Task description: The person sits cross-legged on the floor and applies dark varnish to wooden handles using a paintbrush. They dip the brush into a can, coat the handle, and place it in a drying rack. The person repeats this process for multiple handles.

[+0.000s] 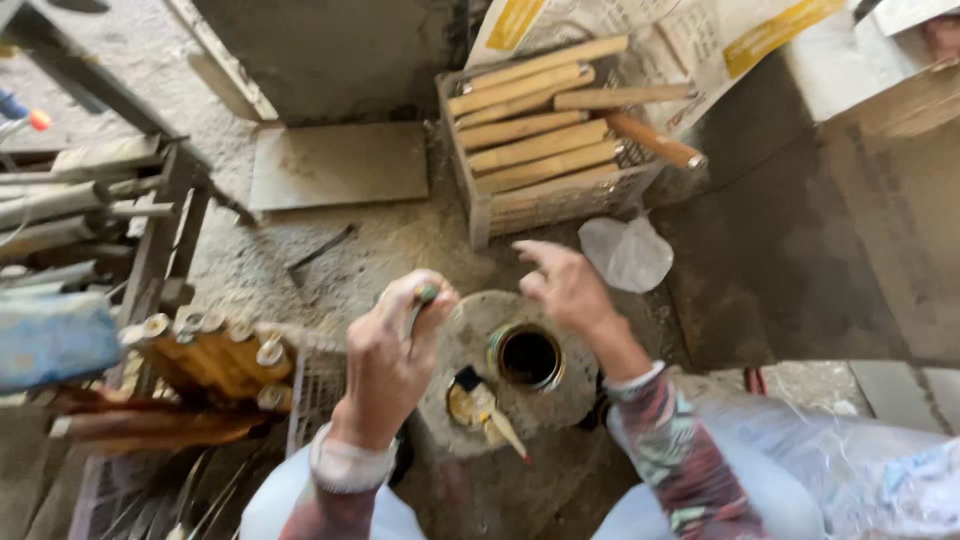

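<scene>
Left hand (385, 360) has its fingers curled tight round a thin tool (420, 300) - tip pokes out on top. Right hand (565, 285) hovers spread open, holding nothing, just above the open can (527, 356) - brush (485, 405) lies beside it.

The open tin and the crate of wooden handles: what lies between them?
In the head view, the right hand hovers between the tin and the crate.
</scene>
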